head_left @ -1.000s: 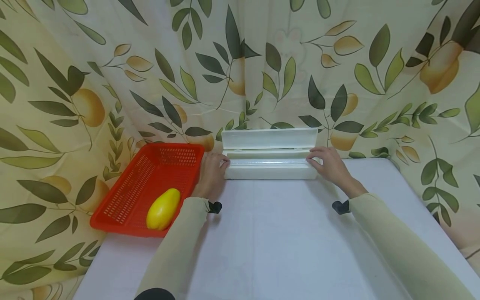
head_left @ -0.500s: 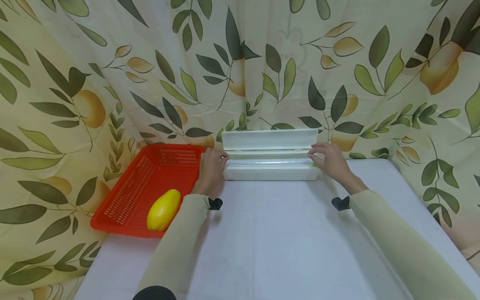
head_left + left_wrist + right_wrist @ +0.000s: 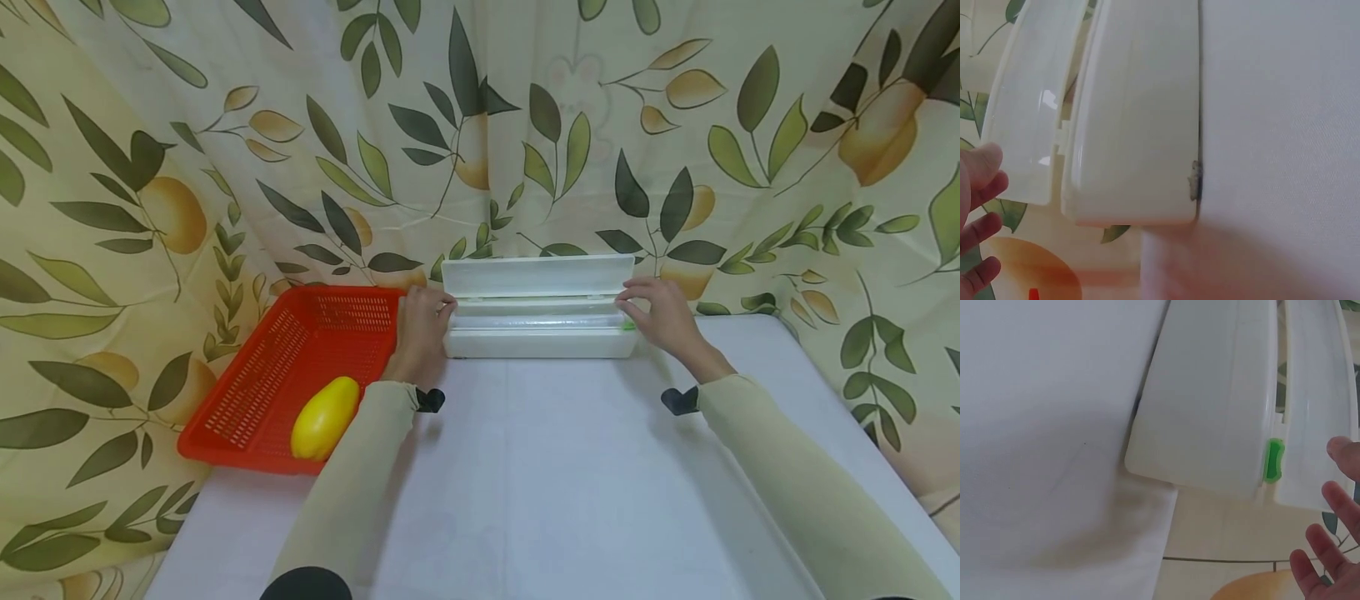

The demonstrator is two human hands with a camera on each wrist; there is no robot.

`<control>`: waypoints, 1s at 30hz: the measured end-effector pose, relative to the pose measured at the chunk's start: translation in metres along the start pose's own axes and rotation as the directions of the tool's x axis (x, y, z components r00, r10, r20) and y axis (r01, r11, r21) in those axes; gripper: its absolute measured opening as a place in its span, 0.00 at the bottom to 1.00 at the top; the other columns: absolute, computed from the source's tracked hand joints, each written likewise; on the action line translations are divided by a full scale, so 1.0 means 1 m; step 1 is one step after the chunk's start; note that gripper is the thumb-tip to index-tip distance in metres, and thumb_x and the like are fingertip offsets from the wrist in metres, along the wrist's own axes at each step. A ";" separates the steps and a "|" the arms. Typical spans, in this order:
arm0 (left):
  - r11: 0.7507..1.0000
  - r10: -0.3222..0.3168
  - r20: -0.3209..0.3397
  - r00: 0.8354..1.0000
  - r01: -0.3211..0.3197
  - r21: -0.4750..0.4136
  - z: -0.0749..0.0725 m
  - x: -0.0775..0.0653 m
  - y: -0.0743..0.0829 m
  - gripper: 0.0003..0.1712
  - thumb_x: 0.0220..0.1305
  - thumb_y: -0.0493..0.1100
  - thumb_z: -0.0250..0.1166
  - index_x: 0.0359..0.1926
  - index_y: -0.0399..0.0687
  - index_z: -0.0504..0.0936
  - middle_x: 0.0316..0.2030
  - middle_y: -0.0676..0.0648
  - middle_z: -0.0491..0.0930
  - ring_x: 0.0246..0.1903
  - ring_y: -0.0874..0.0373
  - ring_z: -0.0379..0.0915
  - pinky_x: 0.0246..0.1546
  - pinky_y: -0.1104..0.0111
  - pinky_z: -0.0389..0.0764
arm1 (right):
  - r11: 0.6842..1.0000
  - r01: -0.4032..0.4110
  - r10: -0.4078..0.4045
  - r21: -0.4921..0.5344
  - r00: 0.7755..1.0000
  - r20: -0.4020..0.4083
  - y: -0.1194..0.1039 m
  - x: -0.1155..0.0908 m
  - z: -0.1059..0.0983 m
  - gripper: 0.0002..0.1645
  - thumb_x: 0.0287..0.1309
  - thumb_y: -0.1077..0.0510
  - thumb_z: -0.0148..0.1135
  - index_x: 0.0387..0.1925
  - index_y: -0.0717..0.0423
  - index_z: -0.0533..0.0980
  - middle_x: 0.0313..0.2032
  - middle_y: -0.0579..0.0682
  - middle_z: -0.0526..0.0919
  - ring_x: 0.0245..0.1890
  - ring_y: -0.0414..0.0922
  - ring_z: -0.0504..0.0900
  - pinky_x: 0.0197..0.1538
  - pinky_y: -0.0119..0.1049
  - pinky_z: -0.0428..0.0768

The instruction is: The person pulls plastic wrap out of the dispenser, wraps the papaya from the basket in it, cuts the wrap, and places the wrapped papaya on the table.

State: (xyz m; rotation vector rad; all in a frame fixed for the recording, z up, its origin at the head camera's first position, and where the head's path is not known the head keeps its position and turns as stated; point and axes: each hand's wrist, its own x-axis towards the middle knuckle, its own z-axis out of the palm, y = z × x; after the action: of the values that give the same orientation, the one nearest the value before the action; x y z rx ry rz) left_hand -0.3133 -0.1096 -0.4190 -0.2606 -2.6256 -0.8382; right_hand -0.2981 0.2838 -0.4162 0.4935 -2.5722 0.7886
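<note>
A white cling film dispenser (image 3: pixel 540 343) lies near the table's far edge, its lid (image 3: pixel 537 277) raised at the back. A clear roll of film (image 3: pixel 540 322) shows inside. At its left end is my left hand (image 3: pixel 422 332); in the left wrist view the thumb (image 3: pixel 986 159) and index finger overlap the lid's corner, other fingers loosely spread. My right hand (image 3: pixel 662 321) is at the opposite end, its thumb (image 3: pixel 1342 453) over the lid's edge and its fingers apart. A green slide cutter (image 3: pixel 1274 460) sits at the dispenser's right end.
A red perforated basket (image 3: pixel 247 392) stands left of my left forearm, holding a yellow oval fruit (image 3: pixel 326 418). A white cloth covers the table (image 3: pixel 525 483). A leaf-and-fruit patterned curtain (image 3: pixel 555 150) hangs right behind the dispenser and along the sides.
Both hands have risen slightly from the film roll's ends toward the raised lid. The green cutter at the right end has come into sight. Dispenser, basket and fruit have stayed put.
</note>
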 end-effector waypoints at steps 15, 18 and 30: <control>0.998 0.058 -0.065 0.996 -0.058 0.003 -0.005 0.006 0.002 0.11 0.69 0.44 0.69 0.48 0.46 0.91 0.44 0.44 0.88 0.44 0.49 0.73 0.50 0.57 0.73 | 0.999 -0.044 0.044 -0.009 0.999 0.007 -0.003 0.004 -0.007 0.09 0.63 0.66 0.69 0.42 0.69 0.85 0.56 0.69 0.80 0.62 0.67 0.72 0.67 0.65 0.61; 0.998 0.055 -0.063 0.997 -0.055 0.005 -0.007 0.008 0.003 0.11 0.69 0.44 0.69 0.48 0.46 0.91 0.43 0.44 0.87 0.44 0.48 0.72 0.51 0.56 0.72 | 0.997 -0.071 0.071 -0.015 0.997 0.024 -0.005 0.005 -0.010 0.10 0.64 0.65 0.69 0.44 0.68 0.85 0.58 0.69 0.80 0.64 0.67 0.71 0.68 0.65 0.60; 0.994 0.097 -0.099 0.990 -0.092 0.053 -0.016 0.017 0.008 0.10 0.68 0.42 0.70 0.47 0.44 0.91 0.38 0.43 0.88 0.44 0.47 0.73 0.51 0.55 0.71 | 0.999 -0.040 0.040 -0.014 0.999 -0.011 -0.008 0.010 -0.016 0.10 0.63 0.65 0.70 0.43 0.70 0.85 0.57 0.70 0.80 0.62 0.68 0.72 0.68 0.64 0.61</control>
State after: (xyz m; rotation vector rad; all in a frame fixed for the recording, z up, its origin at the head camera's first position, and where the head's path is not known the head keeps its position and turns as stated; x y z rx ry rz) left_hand -0.3214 -0.1115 -0.3959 -0.3183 -2.5139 -0.7364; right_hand -0.2984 0.2849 -0.3960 0.4337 -2.5832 0.7841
